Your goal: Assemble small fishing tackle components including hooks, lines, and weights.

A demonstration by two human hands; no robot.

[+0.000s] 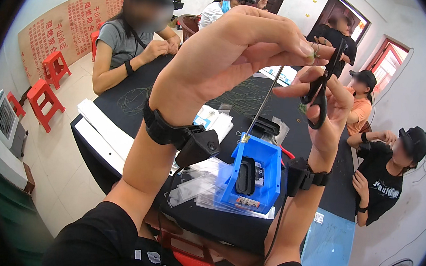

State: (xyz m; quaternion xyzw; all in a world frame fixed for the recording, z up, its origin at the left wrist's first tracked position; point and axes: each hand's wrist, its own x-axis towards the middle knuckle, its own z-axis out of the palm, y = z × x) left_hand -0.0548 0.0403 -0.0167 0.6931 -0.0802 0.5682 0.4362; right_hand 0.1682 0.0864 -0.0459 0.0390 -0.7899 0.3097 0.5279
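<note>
My left hand (261, 41) is raised high, thumb and fingers pinched together on a thin greenish thread (315, 50). Below its fingers hangs a slim metal rod (266, 101) with a gold-coloured lower end, which overlaps the rim of the blue bin; I cannot tell if they touch. Fingers of my right hand (335, 100) pass through the handle loops of black scissors (322, 87), whose blades point up beside my left fingertips. The blue plastic bin (274, 176) stands on the table and contains a black oblong case (246, 175) and small packets.
On the black-covered table (185, 100) lie green thread tangles (244, 92), clear plastic bags (198, 185), white strips (102, 133), a black tray (265, 126) and a blue folder (329, 244). Several people sit around it. Red stools (43, 103) stand at left.
</note>
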